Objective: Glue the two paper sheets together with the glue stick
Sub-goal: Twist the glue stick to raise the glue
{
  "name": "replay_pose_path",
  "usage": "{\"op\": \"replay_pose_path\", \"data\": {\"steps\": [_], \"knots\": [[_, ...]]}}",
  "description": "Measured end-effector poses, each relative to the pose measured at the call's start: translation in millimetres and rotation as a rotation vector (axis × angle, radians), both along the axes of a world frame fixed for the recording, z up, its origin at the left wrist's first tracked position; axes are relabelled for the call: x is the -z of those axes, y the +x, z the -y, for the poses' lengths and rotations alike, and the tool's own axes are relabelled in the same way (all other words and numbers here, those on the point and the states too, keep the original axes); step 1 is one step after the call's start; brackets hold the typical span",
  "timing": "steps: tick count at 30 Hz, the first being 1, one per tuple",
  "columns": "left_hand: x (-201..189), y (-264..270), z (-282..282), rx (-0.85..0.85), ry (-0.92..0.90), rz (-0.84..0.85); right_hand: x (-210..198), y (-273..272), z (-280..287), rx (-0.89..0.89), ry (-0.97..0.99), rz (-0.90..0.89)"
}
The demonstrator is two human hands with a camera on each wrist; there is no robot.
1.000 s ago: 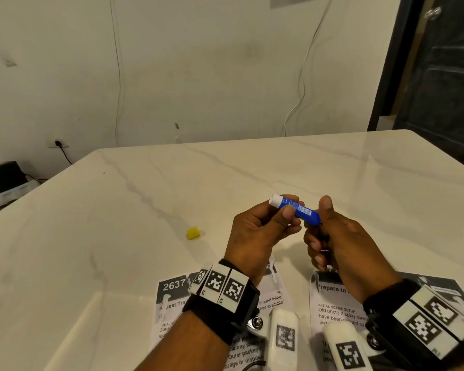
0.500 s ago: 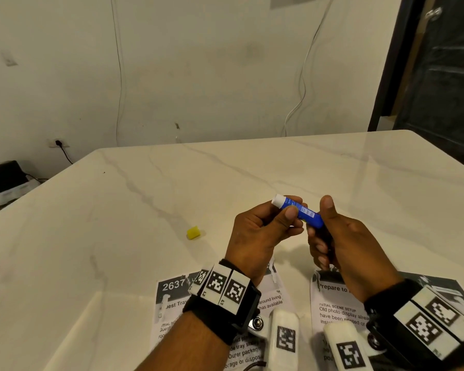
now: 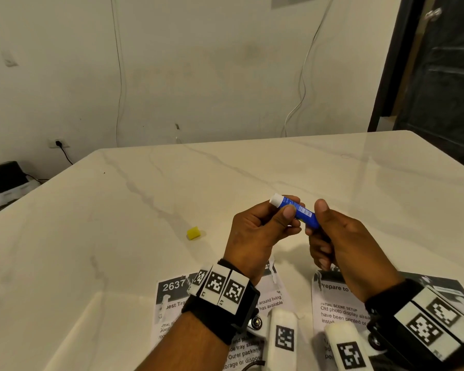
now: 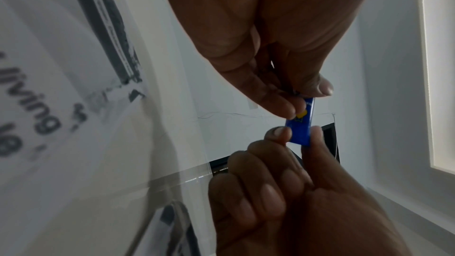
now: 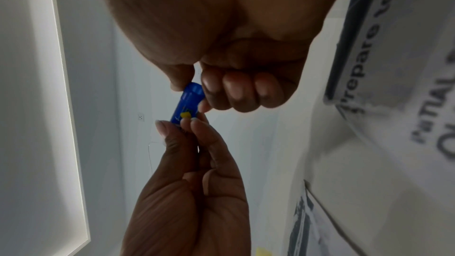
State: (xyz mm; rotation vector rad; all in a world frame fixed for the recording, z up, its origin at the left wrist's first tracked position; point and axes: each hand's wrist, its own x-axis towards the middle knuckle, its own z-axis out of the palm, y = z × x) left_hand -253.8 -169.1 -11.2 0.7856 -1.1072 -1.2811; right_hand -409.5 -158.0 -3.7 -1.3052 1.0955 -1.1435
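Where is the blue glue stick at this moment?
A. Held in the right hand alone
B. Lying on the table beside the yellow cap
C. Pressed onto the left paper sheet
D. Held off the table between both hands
D: the glue stick is above the table, with the left hand pinching its upper part and the right hand gripping its base.

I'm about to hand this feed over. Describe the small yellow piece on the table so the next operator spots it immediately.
On the white marble table, look beyond the two printed sheets, left of the left hand. The small yellow piece lies alone on bare marble, the only yellow thing there.
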Motion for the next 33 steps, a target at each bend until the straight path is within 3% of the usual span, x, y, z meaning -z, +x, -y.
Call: {"op": "replay_pose_path", "data": {"steps": [33], "knots": [[-1.5, 1.6, 0.6, -0.008, 0.005, 0.008, 0.6, 0.6, -0.6, -0.029, 0.005, 0.014]]}}
